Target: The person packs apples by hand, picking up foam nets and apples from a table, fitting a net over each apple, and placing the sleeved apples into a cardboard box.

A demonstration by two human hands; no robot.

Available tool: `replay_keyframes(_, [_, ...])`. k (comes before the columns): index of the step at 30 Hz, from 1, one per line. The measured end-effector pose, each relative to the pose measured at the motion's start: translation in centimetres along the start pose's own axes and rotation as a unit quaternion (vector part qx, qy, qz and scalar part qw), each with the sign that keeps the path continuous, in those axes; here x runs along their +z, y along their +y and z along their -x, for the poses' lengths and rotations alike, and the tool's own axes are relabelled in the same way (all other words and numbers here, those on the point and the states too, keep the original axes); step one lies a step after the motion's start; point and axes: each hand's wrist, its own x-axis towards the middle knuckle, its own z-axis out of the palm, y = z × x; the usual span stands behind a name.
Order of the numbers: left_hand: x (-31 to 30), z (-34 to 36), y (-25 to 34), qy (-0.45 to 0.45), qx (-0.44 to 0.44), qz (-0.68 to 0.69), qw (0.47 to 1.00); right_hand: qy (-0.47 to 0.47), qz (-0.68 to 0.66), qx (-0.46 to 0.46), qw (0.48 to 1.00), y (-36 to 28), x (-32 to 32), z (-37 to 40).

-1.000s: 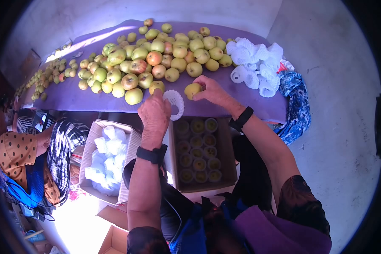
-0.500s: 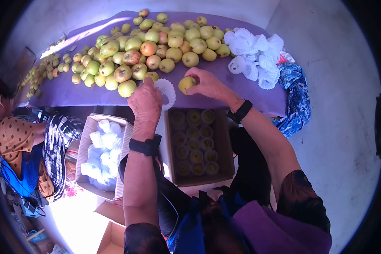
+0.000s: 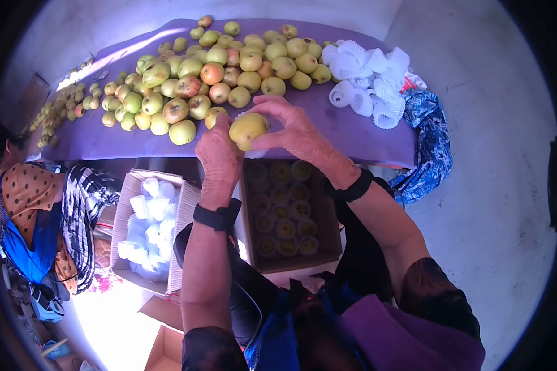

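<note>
My right hand [image 3: 300, 133] grips a yellow-green apple [image 3: 249, 130] between thumb and fingers, just over the front edge of the purple-covered table [image 3: 353, 145]. Against the apple's left side, my left hand [image 3: 220, 154] is closed on a white foam net sleeve [image 3: 257, 154]. Most of that sleeve is hidden behind the apple and my fingers. Beyond both hands lies a large pile of green and reddish apples [image 3: 212, 73]. Below them stands a cardboard box [image 3: 297, 267] holding rows of apples in foam nets.
More foam nets [image 3: 377, 80] are heaped at the table's right end, beside blue patterned cloth [image 3: 424, 145]. A second carton [image 3: 122, 238], full of foam nets, stands left of my left arm. Another person [image 3: 34, 191] sits at the far left.
My right hand has brought the apple left, up to my left hand. The foam net, which hung open beside my left hand, is now mostly behind the apple.
</note>
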Motion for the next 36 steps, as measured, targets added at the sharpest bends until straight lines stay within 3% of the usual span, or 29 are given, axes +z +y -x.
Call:
replay_keyframes(2, [1.1, -0.3, -0.7, 0.015, 0.001, 0.009, 1.000, 0.015, 0.017, 0.002, 1.000, 1.1, -0.4, -0.1])
replay_keyframes(4, [1.3, -0.5, -0.8, 0.027, 0.004, 0.021, 0.999, -0.019, -0.164, 0.094, 0.982, 0.2, -0.7, 0.4])
replay_keyframes(6, [1.1, -0.6, -0.9, -0.033, -0.022, 0.117, 0.992, -0.029, -0.143, 0.099, 0.984, 0.9, -1.6, 0.2])
replay_keyframes(11, [1.0, -0.7, -1.1, -0.056, -0.046, 0.185, 0.980, -0.031, -0.043, 0.104, 0.993, 1.6, -2.4, 0.5])
replay_keyframes(16, [1.3, -0.5, -0.8, -0.073, -0.042, 0.245, 0.966, 0.022, 0.163, 0.019, 0.986, 0.7, -1.7, 1.6])
replay_keyframes(19, [1.3, -0.6, -0.7, -0.124, -0.085, 0.313, 0.938, 0.040, 0.223, -0.049, 0.973, 0.5, -1.6, 1.6])
replay_keyframes(22, [0.6, -0.3, 0.1, -0.169, -0.106, 0.383, 0.902, 0.037, 0.248, -0.076, 0.965, 0.5, -1.8, 1.4])
replay_keyframes(24, [0.3, 0.1, 0.8, -0.210, -0.137, 0.501, 0.828, 0.035, 0.258, -0.069, 0.963, 0.1, -1.9, 1.3])
replay_keyframes(29, [0.0, 0.4, 1.7, -0.214, -0.132, 0.505, 0.826, 0.032, 0.288, -0.073, 0.954, -0.2, -1.3, 1.5])
replay_keyframes(32, [0.9, 0.1, 1.1, -0.222, -0.134, 0.535, 0.805, 0.022, 0.296, -0.128, 0.946, 0.1, -1.5, 1.6])
replay_keyframes(34, [0.9, -0.1, 0.5, -0.222, -0.133, 0.567, 0.782, -0.016, 0.117, 0.010, 0.993, -0.5, -2.3, 2.0])
replay_keyframes(36, [0.7, -0.2, 0.2, -0.187, -0.160, 0.511, 0.824, -0.022, 0.117, 0.028, 0.992, -1.0, -2.8, 2.6])
